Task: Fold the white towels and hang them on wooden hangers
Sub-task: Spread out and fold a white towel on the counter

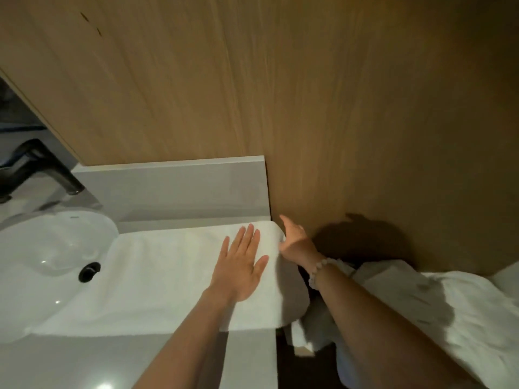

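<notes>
Now left hand (241, 265) presses towel (157, 282) — right hand (295, 242) maybe pinches edge.

This is a bathroom, seen at its vanity. A white oval washbasin (42, 248) with glossy highlights is set into a pale grey countertop (84, 360), and a black ring fitting (89, 272) sits in the basin's wall. A dark metal faucet (42, 169) stands behind the basin and leans over it. A low grey backsplash (168, 189) runs along the back of the counter and ends against a wood-grain wall panel (252, 80) that fills the upper view. A white towel (157, 276) lies spread on the counter beside the basin, and a heap of white towels (449, 318) rests lower down to the right of the vanity, against the same panelling.
</notes>
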{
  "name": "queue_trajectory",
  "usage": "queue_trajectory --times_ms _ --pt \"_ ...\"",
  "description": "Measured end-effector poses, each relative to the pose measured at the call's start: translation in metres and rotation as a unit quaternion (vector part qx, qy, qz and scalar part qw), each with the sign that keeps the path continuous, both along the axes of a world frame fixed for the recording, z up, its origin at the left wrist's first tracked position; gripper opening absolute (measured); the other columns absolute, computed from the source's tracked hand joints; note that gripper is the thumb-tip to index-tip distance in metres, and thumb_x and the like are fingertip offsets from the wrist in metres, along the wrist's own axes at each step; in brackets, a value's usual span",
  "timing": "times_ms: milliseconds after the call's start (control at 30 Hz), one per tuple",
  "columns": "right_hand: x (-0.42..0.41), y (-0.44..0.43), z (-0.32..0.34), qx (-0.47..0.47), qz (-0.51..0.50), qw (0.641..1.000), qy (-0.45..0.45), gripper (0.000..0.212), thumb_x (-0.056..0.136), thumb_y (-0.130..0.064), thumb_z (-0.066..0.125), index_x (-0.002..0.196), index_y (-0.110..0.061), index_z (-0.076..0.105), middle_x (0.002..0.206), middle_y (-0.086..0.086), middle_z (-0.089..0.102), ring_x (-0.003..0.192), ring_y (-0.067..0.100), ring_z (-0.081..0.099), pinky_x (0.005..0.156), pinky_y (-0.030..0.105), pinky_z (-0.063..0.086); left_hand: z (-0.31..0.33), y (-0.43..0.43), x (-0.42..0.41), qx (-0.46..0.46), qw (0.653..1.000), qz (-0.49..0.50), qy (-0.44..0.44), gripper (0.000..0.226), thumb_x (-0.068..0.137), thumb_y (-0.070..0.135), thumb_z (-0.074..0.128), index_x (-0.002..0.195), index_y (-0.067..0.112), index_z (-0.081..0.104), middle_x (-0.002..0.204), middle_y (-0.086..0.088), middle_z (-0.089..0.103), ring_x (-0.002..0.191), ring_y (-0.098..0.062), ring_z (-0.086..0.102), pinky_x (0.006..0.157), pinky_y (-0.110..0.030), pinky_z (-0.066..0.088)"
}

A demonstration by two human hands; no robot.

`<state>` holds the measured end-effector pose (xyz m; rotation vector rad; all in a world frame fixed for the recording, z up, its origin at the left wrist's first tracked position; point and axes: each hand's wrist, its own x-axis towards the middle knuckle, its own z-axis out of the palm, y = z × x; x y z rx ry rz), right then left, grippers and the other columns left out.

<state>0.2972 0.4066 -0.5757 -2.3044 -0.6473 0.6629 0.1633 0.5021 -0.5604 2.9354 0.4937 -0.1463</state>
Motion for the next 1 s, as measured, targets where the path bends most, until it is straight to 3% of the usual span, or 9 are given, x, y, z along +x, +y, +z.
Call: queue_trajectory --times_ms 100,233,367,467,567,633,767,900,1000 --pt "0.006 0.012 0.000 -0.009 0.009 0.999 0.042 0.043 0.092 -0.013 0.043 0.134 -0.017 0.045 0.135 0.010 0.052 0.123 0.029 0.049 0.106 0.038 0.038 0.002 -0.003 -0.008 0.001 0.999 -0.039 0.007 0.099 0.058 0.069 -0.040 0.144 0.025 -0.020 0.148 0.010 -0.029 0.134 -0.006 -0.031 0.109 -0.028 -0.023" --pt "0.005 0.003 -0.002 -0.027 0.008 0.995 0.094 0.030 0.083 -0.029 0.041 0.102 -0.015 0.059 0.109 0.006 0.060 0.101 0.025 0.054 0.091 0.035 0.045 0.004 -0.005 -0.014 -0.027 0.999 0.007 -0.021 0.075 0.082 0.069 -0.013 0.144 0.025 -0.020 0.148 0.008 -0.032 0.132 -0.008 -0.038 0.103 -0.021 -0.029" --pt "0.010 -0.001 0.009 0.038 -0.044 0.984 0.168 0.021 0.051 -0.017 0.045 0.066 -0.005 0.052 0.077 0.008 0.049 0.076 0.024 0.046 0.065 0.028 0.034 0.007 0.000 -0.008 -0.053 0.996 0.061 0.037 0.068 0.097 0.053 0.012 0.151 0.017 -0.008 0.157 -0.003 -0.018 0.143 -0.016 -0.021 0.114 -0.032 -0.013" --pt "0.012 -0.003 0.020 0.112 -0.071 0.972 0.192 0.014 0.040 -0.011 0.043 0.052 -0.009 0.038 0.060 0.004 0.035 0.060 0.019 0.031 0.052 0.029 0.019 0.019 0.006 0.000 -0.097 0.993 0.070 -0.015 0.070 0.096 0.055 0.017 0.151 0.013 0.013 0.159 -0.005 0.009 0.147 -0.019 0.006 0.118 -0.033 0.006" --pt "0.016 -0.011 0.028 0.166 -0.063 0.967 0.183 0.014 0.039 -0.012 0.041 0.052 -0.014 0.040 0.057 0.000 0.036 0.059 0.017 0.032 0.053 0.029 0.021 0.030 0.012 0.022 -0.100 0.989 0.058 -0.090 0.079 0.084 0.062 0.013 0.142 0.015 0.036 0.143 -0.002 0.044 0.134 -0.019 0.037 0.109 -0.032 0.025" --pt "0.019 -0.015 0.032 0.173 -0.053 0.970 0.164 0.014 0.041 -0.013 0.042 0.055 -0.014 0.041 0.059 -0.001 0.039 0.061 0.016 0.035 0.056 0.029 0.025 0.040 0.010 0.042 -0.134 0.987 0.048 -0.070 0.064 0.093 0.056 0.021 0.141 0.017 0.036 0.137 0.000 0.052 0.129 -0.021 0.043 0.107 -0.032 0.026" --pt "0.026 -0.022 0.034 0.155 -0.024 0.982 0.107 0.004 0.047 -0.021 0.045 0.051 -0.020 0.045 0.049 -0.009 0.047 0.061 0.015 0.041 0.068 0.036 0.035 0.052 -0.003 0.074 -0.152 0.988 0.029 -0.002 0.035 0.100 0.041 0.034 0.124 0.026 0.055 0.123 0.001 0.062 0.120 -0.022 0.052 0.100 -0.033 0.032" --pt "0.034 -0.039 0.041 0.029 0.027 0.999 0.004 0.012 0.051 -0.030 0.041 0.053 -0.019 0.045 0.059 -0.008 0.050 0.071 0.015 0.047 0.091 0.035 0.031 0.049 -0.010 0.085 -0.180 0.983 0.025 0.008 0.024 0.093 0.040 0.052 0.105 0.023 0.063 0.103 0.001 0.065 0.102 -0.021 0.058 0.089 -0.031 0.042" --pt "0.043 -0.060 0.035 0.008 0.003 1.000 0.017 0.016 0.052 -0.032 0.043 0.058 -0.017 0.044 0.065 -0.003 0.049 0.075 0.019 0.046 0.079 0.033 0.033 0.048 -0.009 0.085 -0.206 0.978 0.020 -0.005 0.011 0.088 0.033 0.061 0.082 0.028 0.055 0.082 0.011 0.058 0.087 -0.017 0.056 0.085 -0.031 0.042"
